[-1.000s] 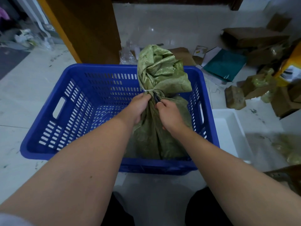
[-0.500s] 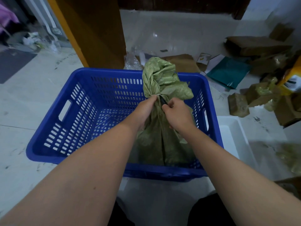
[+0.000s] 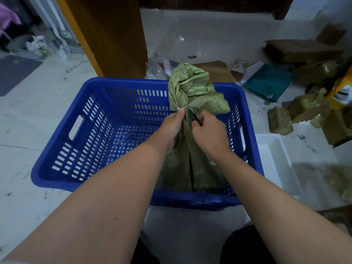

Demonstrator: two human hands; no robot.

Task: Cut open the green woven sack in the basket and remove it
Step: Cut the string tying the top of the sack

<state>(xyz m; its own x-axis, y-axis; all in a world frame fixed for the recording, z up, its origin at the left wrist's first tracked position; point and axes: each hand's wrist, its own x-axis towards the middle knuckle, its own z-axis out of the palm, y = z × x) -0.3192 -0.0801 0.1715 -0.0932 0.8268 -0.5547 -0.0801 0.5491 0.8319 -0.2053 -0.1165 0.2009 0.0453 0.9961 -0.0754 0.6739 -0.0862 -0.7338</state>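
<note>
A green woven sack (image 3: 194,88) stands upright in the right half of a blue slotted plastic basket (image 3: 91,130) on the floor. A thin white tie cinches its neck. My left hand (image 3: 171,126) grips the gathered neck just below the tie. My right hand (image 3: 209,130) holds a thin dark tool (image 3: 194,117), whose tip points up and left at the tie. What kind of tool it is cannot be made out. The lower part of the sack is hidden behind my forearms.
A white tray (image 3: 274,161) sits right of the basket. Cardboard boxes (image 3: 304,52), a teal packet (image 3: 266,82) and wrapped blocks (image 3: 280,121) litter the floor at the right. An orange-brown panel (image 3: 110,35) stands behind the basket. A dark mat (image 3: 15,71) lies far left.
The view has shifted slightly, so the basket and sack sit lower in frame. Both hands stay at the sack's neck; the dark tool now shows more clearly beside the tie.
</note>
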